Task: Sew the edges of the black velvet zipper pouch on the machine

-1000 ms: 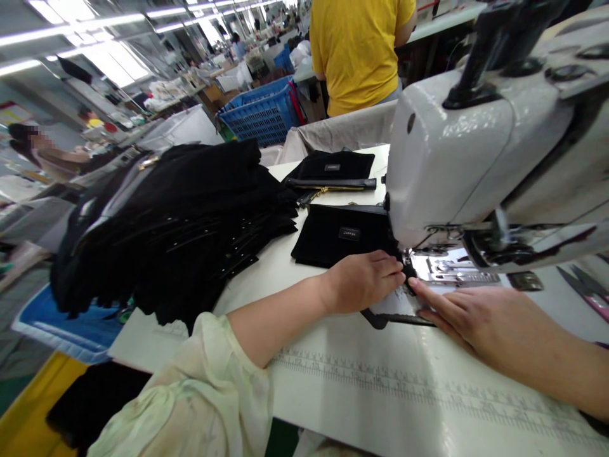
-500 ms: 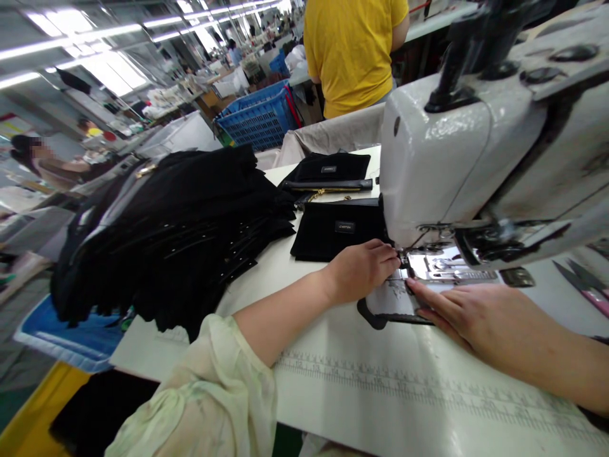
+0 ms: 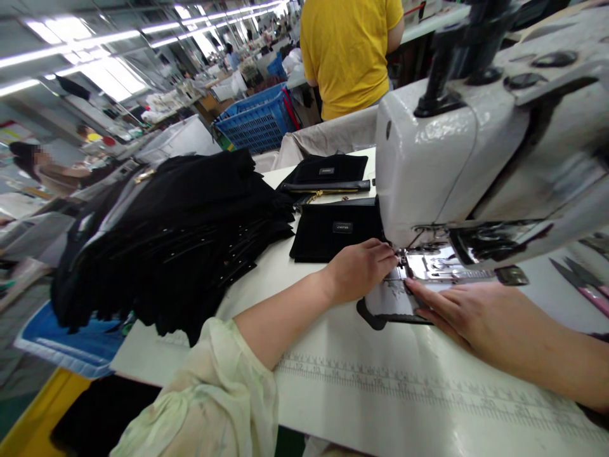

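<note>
A white sewing machine stands at the right, its presser foot low over the shiny metal plate. My left hand is closed just left of the presser foot, fingers bent together at the near right corner of a black fabric pouch with a small label. Its fingertips are partly hidden. On the other side of the foot, my right hand lies low with its index finger stretched onto the plate. Nothing shows in its fingers. Behind the pouch lies another labelled black pouch, beside a gold zipper.
A big heap of black fabric pieces covers the table's left side, overhanging a blue bin. Scissors lie at the right. A printed ruler runs along the front. Beyond are a blue crate and a person in yellow.
The view has shifted slightly, so the machine sits a little further left. Both hands stay in nearly the same place by the presser foot.
</note>
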`<action>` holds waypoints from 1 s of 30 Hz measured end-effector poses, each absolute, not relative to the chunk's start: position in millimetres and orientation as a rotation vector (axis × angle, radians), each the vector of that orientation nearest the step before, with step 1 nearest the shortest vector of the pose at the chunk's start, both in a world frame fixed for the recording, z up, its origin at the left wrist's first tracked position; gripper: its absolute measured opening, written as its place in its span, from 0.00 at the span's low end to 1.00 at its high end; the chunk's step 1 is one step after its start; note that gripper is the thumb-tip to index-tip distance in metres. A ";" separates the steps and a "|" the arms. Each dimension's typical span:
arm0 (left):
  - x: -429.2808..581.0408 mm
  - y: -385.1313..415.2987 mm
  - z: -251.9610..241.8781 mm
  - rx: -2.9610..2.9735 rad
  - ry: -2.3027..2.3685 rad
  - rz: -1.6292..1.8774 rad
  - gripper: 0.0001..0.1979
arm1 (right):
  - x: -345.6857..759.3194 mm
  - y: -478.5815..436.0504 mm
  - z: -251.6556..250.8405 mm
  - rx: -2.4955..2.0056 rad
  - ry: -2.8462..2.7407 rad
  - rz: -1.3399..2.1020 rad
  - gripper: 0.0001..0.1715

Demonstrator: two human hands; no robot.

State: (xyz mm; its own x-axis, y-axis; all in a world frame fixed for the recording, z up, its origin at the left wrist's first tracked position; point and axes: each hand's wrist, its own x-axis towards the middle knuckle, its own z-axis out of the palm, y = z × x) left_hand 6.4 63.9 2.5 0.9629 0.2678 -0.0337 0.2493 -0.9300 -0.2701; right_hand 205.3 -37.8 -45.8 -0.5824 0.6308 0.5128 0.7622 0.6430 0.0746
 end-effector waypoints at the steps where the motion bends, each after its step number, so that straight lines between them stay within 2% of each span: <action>1: 6.6 64.2 2.9 -2.848 -0.388 0.113 0.13 | 205.3 -37.7 -45.2 -1.097 -2.415 -0.398 0.28; 11: 6.2 65.7 2.6 -2.878 -0.447 0.128 0.13 | 204.2 -37.1 -43.6 -1.108 -2.423 -0.342 0.22; 20: -5.4 92.1 19.4 -2.989 -0.663 0.007 0.12 | 204.6 -37.4 -42.0 -1.150 -2.424 -0.337 0.27; 23: -12.2 82.9 33.2 -2.933 -0.828 0.182 0.17 | 206.8 -37.9 -44.1 -1.153 -2.424 -0.293 0.27; 27: -9.9 33.0 47.2 -2.696 -1.070 0.485 0.24 | 209.3 -39.9 -49.4 -1.095 -2.385 -0.298 0.24; 30: -4.8 6.3 54.2 -2.781 -0.978 0.531 0.21 | 210.0 -41.0 -52.6 -1.075 -2.374 -0.333 0.20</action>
